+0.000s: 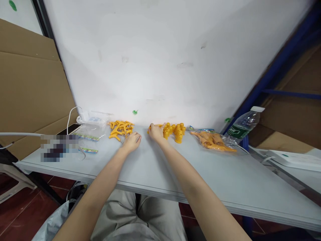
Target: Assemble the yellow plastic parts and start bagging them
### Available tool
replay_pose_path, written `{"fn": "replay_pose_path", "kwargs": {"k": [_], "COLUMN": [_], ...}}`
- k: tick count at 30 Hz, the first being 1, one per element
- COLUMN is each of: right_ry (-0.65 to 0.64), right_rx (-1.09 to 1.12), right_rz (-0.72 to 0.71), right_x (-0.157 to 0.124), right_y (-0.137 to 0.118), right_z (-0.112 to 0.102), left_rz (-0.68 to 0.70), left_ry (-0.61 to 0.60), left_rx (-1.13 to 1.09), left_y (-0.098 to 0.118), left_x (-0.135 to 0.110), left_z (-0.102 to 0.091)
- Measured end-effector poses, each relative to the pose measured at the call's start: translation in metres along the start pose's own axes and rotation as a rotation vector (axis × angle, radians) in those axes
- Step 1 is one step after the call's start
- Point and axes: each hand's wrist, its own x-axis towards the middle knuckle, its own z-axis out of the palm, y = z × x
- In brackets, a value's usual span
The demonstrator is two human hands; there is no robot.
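My left hand point(132, 142) rests on the table just right of a pile of yellow Y-shaped plastic pieces point(121, 129) with small metal parts on them. Its fingers are loosely bent and slightly apart, and nothing shows in them. Farther right, near the wall, the fingers of my right hand point(155, 132) are closed round a yellow plastic piece point(148, 130), mostly hidden by the hand. Right beside that hand stands a cluster of yellow, flared, cup-like plastic parts point(178, 134).
A clear bag of orange plastic parts point(213, 141) lies on the right, before a tilted water bottle point(244, 124). Clear plastic bags point(91, 130) with printed strips lie at left, near a white cable point(69, 117). A white wall point(160, 67) rises behind the grey table point(155, 170).
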Motion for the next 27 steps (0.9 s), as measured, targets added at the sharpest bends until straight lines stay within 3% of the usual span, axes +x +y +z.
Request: {"fn": "replay_pose_path", "kwargs": {"k": [9, 11, 14, 17, 22, 24, 27], "right_ry": [0.072, 0.086, 0.091, 0.084, 0.120, 0.125, 0.126], "right_rx": [0.164, 0.218, 0.327, 0.442, 0.544, 0.563, 0.581], "right_rz": [-0.055, -0.070, -0.066, -0.048, -0.045, -0.044, -0.022], "right_x": [-0.008, -0.011, -0.017, -0.023, -0.031, -0.031, -0.032], "right_y": [-0.009, -0.006, 0.000, 0.006, 0.010, 0.011, 0.012], "right_z": [0.012, 0.015, 0.021, 0.027, 0.034, 0.035, 0.035], "left_rz": [-0.064, -0.155, -0.396, -0.695, -1.044, -1.097, -1.008], "left_ry": [0.048, 0.087, 0.175, 0.247, 0.177, 0.150, 0.223], "left_rx": [0.046, 0.080, 0.106, 0.093, 0.005, -0.050, -0.080], "left_y": [0.002, 0.003, -0.001, -0.018, -0.073, -0.090, -0.104], "left_x": [0.000, 0.002, 0.006, 0.006, -0.007, -0.009, -0.006], "left_z": [-0.008, -0.015, -0.033, -0.053, -0.069, -0.067, -0.060]}}
